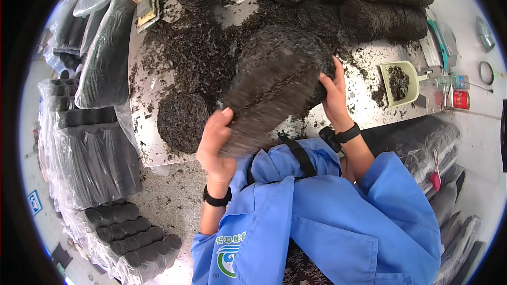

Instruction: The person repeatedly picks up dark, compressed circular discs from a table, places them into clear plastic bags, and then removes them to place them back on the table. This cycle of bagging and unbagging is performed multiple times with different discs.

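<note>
Brown-black, flaky, thin-sheeted stack (270,100) mid-frame, fingers of left hand (215,140) and right hand (335,97) part-curled, gripping opposite edges; could tear or shed onto white, litter-strewn surface (153,150) if bent sharply.

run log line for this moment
left hand: holding seaweed bundle, left end | right hand: same bundle, right end | right: green dustpan, dark flakes inside
</note>
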Demonstrator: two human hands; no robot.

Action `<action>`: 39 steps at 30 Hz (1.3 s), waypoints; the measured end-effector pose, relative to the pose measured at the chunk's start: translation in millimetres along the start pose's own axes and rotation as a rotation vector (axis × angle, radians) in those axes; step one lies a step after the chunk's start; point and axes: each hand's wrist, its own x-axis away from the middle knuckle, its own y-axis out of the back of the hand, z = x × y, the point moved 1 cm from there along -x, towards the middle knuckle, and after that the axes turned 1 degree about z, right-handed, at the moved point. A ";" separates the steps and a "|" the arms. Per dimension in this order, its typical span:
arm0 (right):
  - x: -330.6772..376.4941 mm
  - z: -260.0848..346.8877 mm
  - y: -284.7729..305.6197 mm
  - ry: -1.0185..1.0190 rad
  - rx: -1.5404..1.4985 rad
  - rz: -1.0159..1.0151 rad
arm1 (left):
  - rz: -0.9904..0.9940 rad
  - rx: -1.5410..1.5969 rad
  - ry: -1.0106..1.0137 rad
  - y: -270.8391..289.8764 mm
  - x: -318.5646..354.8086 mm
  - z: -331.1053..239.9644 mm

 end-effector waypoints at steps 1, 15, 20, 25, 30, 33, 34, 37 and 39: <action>2.6 -2.8 -3.8 0.018 -0.007 0.028 | -0.167 0.114 0.286 -5.5 0.7 -8.9; 43.0 2.0 -34.2 -0.251 -0.239 0.340 | -0.081 0.324 0.817 -13.2 23.0 35.2; 40.3 -17.2 -49.3 -0.124 0.099 0.291 | -0.218 0.719 1.105 -16.8 13.5 24.9; 27.2 -11.6 -41.8 0.202 0.669 0.324 | -0.069 1.301 1.301 -14.4 27.1 32.9; 23.2 8.7 -19.4 0.700 0.943 0.256 | 0.061 1.144 1.282 -42.5 27.0 25.7; 21.8 4.8 2.9 0.612 0.971 0.233 | 0.153 1.133 1.293 -68.5 22.2 16.0; 20.4 5.6 11.0 0.635 0.966 0.213 | 0.171 1.130 1.301 -77.8 20.6 12.6; 17.0 15.2 38.2 0.665 0.998 0.193 | 0.257 1.105 1.345 -103.3 22.0 7.7; 12.5 22.6 58.3 0.650 1.054 0.219 | 0.373 1.020 1.263 -121.9 15.9 -2.1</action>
